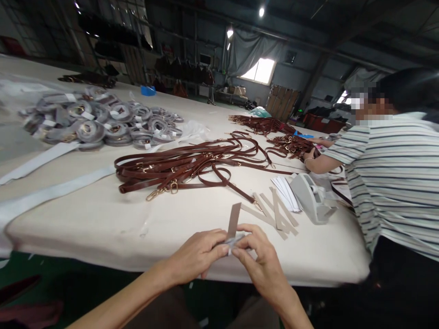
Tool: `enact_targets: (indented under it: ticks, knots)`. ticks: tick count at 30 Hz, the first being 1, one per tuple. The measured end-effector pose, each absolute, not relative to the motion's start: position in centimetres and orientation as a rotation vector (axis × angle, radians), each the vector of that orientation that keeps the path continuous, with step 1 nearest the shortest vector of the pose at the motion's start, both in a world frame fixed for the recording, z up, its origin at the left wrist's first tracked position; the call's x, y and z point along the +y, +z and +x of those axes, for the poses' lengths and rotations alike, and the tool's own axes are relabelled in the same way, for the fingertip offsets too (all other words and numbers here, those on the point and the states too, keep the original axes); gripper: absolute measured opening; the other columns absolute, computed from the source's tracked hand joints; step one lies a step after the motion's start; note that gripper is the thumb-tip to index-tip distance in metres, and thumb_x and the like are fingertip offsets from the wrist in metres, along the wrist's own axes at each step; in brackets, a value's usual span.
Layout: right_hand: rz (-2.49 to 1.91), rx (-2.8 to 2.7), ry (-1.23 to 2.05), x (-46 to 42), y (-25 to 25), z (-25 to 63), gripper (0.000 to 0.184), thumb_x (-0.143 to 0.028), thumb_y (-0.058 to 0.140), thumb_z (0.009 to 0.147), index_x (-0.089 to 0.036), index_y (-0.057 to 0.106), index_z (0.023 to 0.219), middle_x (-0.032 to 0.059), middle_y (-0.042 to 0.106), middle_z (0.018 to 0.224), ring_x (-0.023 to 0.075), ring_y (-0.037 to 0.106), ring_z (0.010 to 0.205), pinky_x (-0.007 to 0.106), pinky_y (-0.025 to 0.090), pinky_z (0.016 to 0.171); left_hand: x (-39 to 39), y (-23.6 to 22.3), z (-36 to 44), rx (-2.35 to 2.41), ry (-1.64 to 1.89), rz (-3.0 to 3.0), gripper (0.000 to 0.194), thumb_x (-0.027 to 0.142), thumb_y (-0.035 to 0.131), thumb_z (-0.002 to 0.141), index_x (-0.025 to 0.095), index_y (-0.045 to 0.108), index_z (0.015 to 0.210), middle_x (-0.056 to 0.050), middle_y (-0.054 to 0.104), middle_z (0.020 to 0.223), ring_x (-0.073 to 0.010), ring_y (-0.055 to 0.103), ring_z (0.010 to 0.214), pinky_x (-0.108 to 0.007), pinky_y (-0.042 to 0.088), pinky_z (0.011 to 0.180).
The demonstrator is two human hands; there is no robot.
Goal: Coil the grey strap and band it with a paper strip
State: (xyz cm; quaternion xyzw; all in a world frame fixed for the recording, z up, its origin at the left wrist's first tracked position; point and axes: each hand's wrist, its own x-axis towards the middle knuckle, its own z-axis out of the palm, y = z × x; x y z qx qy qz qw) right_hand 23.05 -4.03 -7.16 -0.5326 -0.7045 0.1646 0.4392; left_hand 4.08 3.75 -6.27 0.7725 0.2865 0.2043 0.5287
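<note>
My left hand [195,256] and my right hand [257,262] meet above the table's near edge, both pinching a flat taupe strip [233,221]. A small piece of clear or white wrapping [236,240] sits around its lower end, partly hidden by my fingers. Several similar loose strips [274,214] lie just beyond my right hand, on the white padded table [85,219]. Farther ahead lies a heap of brown leather straps with gold clasps [178,167].
A grey tape dispenser [310,198] and a stack of white slips [286,194] stand to the right. A co-worker in a striped shirt [387,183] handles more brown straps [291,146]. Several grey wrapped strap coils [99,121] lie at the far left.
</note>
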Motion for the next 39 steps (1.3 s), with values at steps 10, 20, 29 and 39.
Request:
enact_targets:
  ticks: [10, 20, 29, 39]
  knots:
    - [-1.326, -1.545, 0.818, -3.7, -6.6, 23.1, 0.016, -0.026, 0.069, 0.081, -0.02, 0.057, 0.072, 0.0009, 0.063, 0.097, 0.0128, 0.055, 0.085, 0.027, 0.041, 0.079, 3.6, -7.0, 3.7, 0.639, 0.324, 1.652, 0.043, 0.054, 0.043, 0.095, 0.019, 0.06, 0.113, -0.002, 0.063, 0.081, -0.0119, 0.057, 0.043, -0.019, 0.03, 0.038]
    - [-1.328, -1.349, 1.196, -3.5, -5.6, 24.0, 0.022, -0.034, 0.077, 0.071, -0.019, 0.064, 0.081, -0.0034, 0.057, 0.076, 0.0108, 0.049, 0.072, 0.025, 0.04, 0.068, 3.4, -6.9, 4.1, 0.664, 0.283, 1.734, 0.029, 0.045, 0.056, 0.09, 0.017, 0.059, 0.083, 0.003, 0.049, 0.07, -0.0087, 0.054, 0.044, -0.017, 0.027, 0.038]
    - [-1.185, -1.681, 0.801, -4.6, -6.2, 24.4, 0.018, -0.026, 0.058, 0.091, -0.029, 0.076, 0.092, 0.002, 0.064, 0.093, 0.0105, 0.062, 0.083, 0.023, 0.049, 0.073, 2.6, -7.4, 4.9, 0.712, 0.334, 1.5, 0.018, 0.033, 0.054, 0.082, 0.017, 0.062, 0.084, 0.004, 0.053, 0.064, -0.0064, 0.048, 0.038, -0.013, 0.024, 0.032]
    - [-1.108, -2.175, 0.432, -5.6, -6.9, 25.8, 0.05, -0.011, 0.046, 0.094, -0.031, 0.049, 0.14, 0.01, 0.058, 0.123, 0.0176, 0.053, 0.118, 0.035, 0.051, 0.098, 3.0, -7.8, 5.5, 0.656, 0.344, 1.244, 0.03, 0.042, 0.058, 0.075, 0.013, 0.061, 0.084, -0.002, 0.056, 0.058, -0.0086, 0.049, 0.033, -0.012, 0.022, 0.031]
